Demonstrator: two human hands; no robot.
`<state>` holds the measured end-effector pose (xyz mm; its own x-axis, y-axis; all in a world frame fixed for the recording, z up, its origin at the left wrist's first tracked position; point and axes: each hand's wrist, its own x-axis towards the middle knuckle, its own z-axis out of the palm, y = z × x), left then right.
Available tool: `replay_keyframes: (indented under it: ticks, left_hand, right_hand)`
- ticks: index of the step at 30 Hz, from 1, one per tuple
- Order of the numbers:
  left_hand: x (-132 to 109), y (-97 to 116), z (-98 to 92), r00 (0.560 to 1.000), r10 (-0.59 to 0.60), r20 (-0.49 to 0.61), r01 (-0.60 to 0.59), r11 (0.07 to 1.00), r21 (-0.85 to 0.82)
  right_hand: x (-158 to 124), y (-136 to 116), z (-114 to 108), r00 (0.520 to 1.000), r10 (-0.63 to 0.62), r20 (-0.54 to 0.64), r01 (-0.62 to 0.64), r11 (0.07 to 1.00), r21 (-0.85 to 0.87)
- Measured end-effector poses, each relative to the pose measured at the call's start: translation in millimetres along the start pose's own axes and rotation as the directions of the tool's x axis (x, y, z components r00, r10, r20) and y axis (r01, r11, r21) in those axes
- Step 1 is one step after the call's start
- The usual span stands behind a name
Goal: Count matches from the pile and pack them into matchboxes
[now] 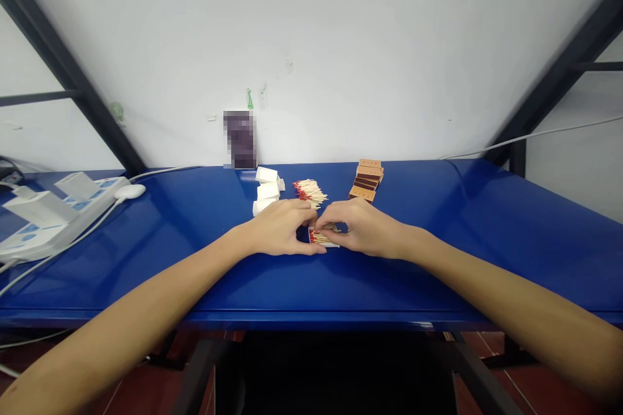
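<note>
Both my hands meet at the middle of the blue table. My left hand and my right hand are closed around a small white matchbox tray holding red-tipped matches. Their fingers pinch its sides and the matches inside it. Just behind lies a loose pile of red-tipped matches. Left of the pile stand white inner trays. To the right is a row of brown matchbox sleeves.
A white power strip with plugs and cables lies at the table's left end. A small dark card leans on the white wall. Black metal frame bars slant at both sides. A cable runs along the right wall.
</note>
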<state>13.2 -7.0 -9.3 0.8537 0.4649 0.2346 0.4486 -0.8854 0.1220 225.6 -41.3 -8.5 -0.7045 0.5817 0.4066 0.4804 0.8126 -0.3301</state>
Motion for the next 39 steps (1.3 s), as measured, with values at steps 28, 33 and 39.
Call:
replay_keyframes:
  ticks: [28, 33, 39]
  left_hand:
    - [-4, 9, -6.9, 0.996, 0.086, -0.016, -0.086, 0.994, -0.070]
    - [-5, 14, -7.2, 0.988, 0.150, 0.045, -0.147, 0.987, -0.067]
    - [-5, 12, -5.0, 0.985, 0.160, 0.057, -0.156, 0.986, -0.061]
  right_hand:
    - [-5, 22, -16, 0.969, 0.226, 0.104, -0.195, 0.949, -0.247]
    - [-5, 29, -14, 0.964, 0.233, 0.126, -0.212, 0.965, -0.157]
    - [-4, 26, -17, 0.910, 0.336, 0.244, -0.338, 0.940, -0.032]
